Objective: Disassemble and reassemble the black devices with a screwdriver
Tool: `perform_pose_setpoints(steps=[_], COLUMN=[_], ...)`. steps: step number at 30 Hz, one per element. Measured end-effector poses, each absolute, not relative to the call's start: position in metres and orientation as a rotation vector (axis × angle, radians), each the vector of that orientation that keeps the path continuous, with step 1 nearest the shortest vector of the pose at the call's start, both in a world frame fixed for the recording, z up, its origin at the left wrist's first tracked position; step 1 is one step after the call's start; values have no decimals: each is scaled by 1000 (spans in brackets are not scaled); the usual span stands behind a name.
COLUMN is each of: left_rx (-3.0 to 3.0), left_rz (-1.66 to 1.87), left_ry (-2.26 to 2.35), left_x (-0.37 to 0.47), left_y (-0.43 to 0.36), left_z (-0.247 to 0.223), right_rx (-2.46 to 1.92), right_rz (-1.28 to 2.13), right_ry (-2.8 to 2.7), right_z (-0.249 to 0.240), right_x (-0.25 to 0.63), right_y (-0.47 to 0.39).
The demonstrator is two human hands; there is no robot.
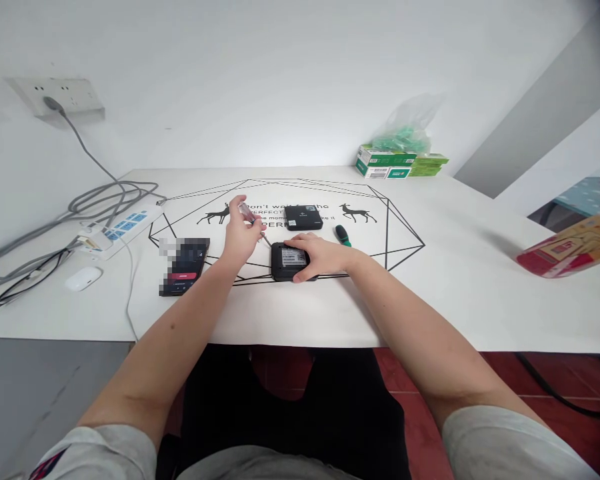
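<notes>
A screwdriver (pixel 247 212) with a clear handle is gripped in my left hand (pixel 242 233), its thin shaft slanting down to the left edge of a small black box (pixel 281 261). Whether the tip touches the box I cannot tell. My right hand (pixel 320 255) is wrapped over the right side of that box and steadies it on the table; a white label shows on its upper face. Behind it lies a second flat black box (pixel 304 217) with small stickers. To the right of that, a screwdriver with a green and black handle (pixel 342 235) rests on the mat print.
On the left are a phone (pixel 187 267), a white mouse (pixel 83 279), glasses (pixel 30 277), a power strip (pixel 130 227) and coiled grey cable (pixel 95 200). Green and white boxes (pixel 387 160) under a plastic bag (pixel 410 130) stand at the back. A red and yellow package (pixel 570 247) sits far right.
</notes>
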State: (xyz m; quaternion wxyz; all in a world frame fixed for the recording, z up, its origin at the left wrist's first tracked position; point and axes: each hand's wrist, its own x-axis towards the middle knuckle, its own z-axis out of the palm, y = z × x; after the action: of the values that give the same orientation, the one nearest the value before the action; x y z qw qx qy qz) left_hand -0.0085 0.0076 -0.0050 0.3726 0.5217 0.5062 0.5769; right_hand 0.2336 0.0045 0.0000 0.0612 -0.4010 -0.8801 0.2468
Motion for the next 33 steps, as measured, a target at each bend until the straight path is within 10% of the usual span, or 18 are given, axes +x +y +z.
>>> perform_pose_setpoints(steps=[33], left_rx=[827], left_rz=[1166], left_ry=[1306], left_x=[-15], left_y=[8], left_z=[0], right_rx=[-1060], right_rz=[853], right_ry=[-2662], right_z=[-4], right_x=[244], right_y=[11])
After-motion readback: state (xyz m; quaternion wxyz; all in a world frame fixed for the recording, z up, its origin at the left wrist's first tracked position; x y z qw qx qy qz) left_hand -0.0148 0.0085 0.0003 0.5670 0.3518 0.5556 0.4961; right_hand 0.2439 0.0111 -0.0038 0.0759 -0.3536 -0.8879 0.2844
